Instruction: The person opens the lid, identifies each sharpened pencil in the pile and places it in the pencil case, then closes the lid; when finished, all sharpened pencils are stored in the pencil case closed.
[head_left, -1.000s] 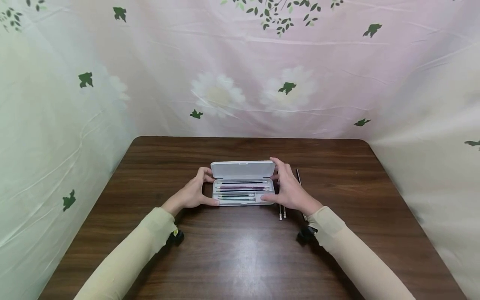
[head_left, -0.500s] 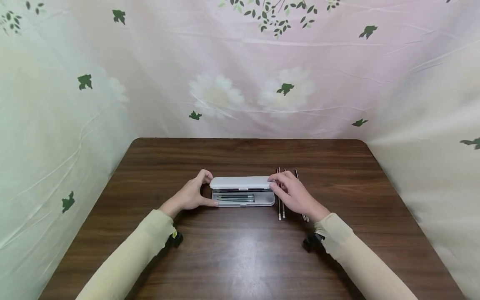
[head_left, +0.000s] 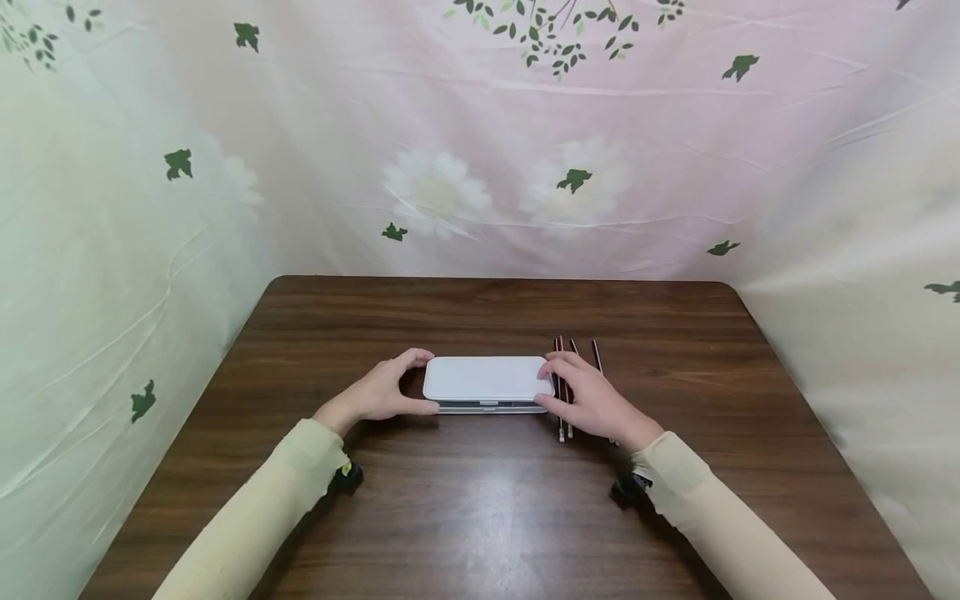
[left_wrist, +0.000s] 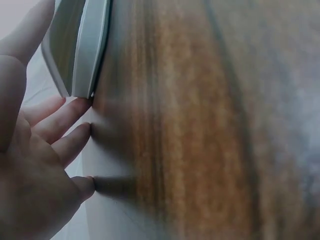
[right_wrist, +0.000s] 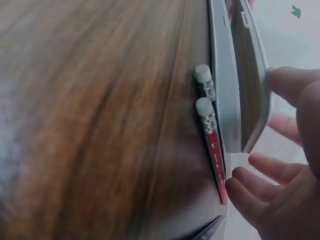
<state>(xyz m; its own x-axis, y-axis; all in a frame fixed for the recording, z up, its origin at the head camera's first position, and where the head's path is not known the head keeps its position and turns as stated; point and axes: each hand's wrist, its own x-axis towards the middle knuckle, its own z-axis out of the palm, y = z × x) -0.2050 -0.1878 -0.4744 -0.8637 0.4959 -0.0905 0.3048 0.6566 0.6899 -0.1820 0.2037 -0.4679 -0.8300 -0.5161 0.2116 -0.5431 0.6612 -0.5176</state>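
Note:
A white pencil case (head_left: 489,379) lies on the table in the head view, its lid tilted down with a narrow gap along the front. My left hand (head_left: 386,390) holds its left end, thumb at the front corner and fingers at the back. In the left wrist view, fingertips (left_wrist: 75,107) touch the end of the case. At the right end, my right hand (head_left: 587,396) presses on the lid with thumb and fingers. The right wrist view shows the thumb (right_wrist: 290,82) against the lid (right_wrist: 257,100), other fingers loosely bent. The lid hides the case's contents.
Several pencils (head_left: 561,425) with white erasers lie just right of the case, partly under my right hand. A red pencil (right_wrist: 216,152) lies close along the case's end. The brown wooden table (head_left: 480,517) meets a floral cloth backdrop (head_left: 487,167) behind.
The lid has swung from upright down to nearly closed over the pencils inside. My right hand moved with it, from the case's right side onto the lid. The left hand stays at the left end.

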